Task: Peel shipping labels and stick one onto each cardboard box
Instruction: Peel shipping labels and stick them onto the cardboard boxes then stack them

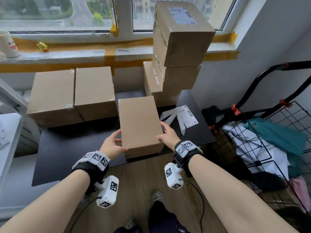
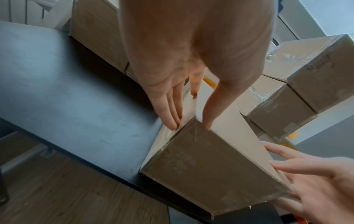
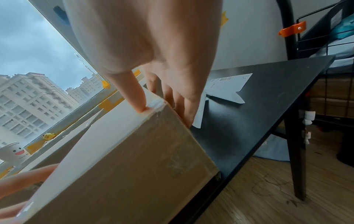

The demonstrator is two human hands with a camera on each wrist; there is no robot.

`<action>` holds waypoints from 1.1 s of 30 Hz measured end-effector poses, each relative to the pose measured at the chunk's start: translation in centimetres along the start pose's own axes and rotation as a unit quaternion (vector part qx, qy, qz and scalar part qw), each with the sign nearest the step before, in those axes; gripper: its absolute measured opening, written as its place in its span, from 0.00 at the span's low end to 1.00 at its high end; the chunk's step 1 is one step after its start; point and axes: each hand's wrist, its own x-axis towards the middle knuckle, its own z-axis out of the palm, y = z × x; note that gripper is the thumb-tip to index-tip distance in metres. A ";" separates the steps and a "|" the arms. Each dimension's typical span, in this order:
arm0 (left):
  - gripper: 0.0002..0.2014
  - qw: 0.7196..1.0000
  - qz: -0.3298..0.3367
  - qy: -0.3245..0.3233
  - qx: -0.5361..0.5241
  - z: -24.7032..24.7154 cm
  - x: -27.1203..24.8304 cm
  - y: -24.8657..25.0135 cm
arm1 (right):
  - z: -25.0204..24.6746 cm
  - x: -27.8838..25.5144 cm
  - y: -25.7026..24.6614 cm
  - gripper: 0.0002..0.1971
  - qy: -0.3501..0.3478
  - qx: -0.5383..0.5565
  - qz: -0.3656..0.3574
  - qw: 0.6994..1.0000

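Note:
A plain cardboard box (image 1: 139,121) (image 2: 201,166) (image 3: 134,166) lies at the front edge of the black table (image 1: 75,148). My left hand (image 1: 112,143) (image 2: 189,127) presses straight fingers on its left side, the thumb at the near corner. My right hand (image 1: 165,132) (image 3: 166,116) lays its thumb on the top near-right corner, fingers down the right side. A printed shipping label (image 1: 186,115) (image 3: 228,84) lies on the table to the right, with pale backing strips (image 1: 170,115) beside it. A stack of boxes (image 1: 183,47) stands behind, the top one bearing a label (image 1: 182,15).
Two more plain boxes (image 1: 52,95) (image 1: 94,91) sit side by side at the table's back left. A black wire cart (image 1: 269,140) with clothes stands to the right. On the window sill are a white cup (image 1: 8,44) and a yellow toy (image 1: 42,46).

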 end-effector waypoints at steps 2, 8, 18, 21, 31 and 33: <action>0.43 0.999 0.017 0.014 0.029 0.3 0.1 0.3 | 0.0 -0.2 -0.2 0.35 0.009 -0.037 -0.004 0.999; 0.24 0.935 0.122 0.092 0.320 1.9 -0.4 4.0 | -1.7 -1.8 -1.0 0.26 0.041 -0.239 -0.022 0.970; 0.15 0.861 0.221 0.026 0.457 12.5 3.3 11.5 | -10.6 0.0 0.3 0.19 0.059 -0.414 -0.016 0.908; 0.17 0.861 0.206 0.005 0.464 16.2 5.3 13.4 | -13.9 2.1 1.6 0.17 0.059 -0.438 -0.010 0.897; 0.20 0.877 0.100 -0.098 0.460 25.7 12.9 13.7 | -20.0 11.4 6.7 0.17 0.005 -0.425 0.017 0.905; 0.23 0.871 0.085 -0.119 0.470 26.5 13.8 13.3 | -20.2 12.9 7.1 0.18 0.015 -0.396 0.028 0.917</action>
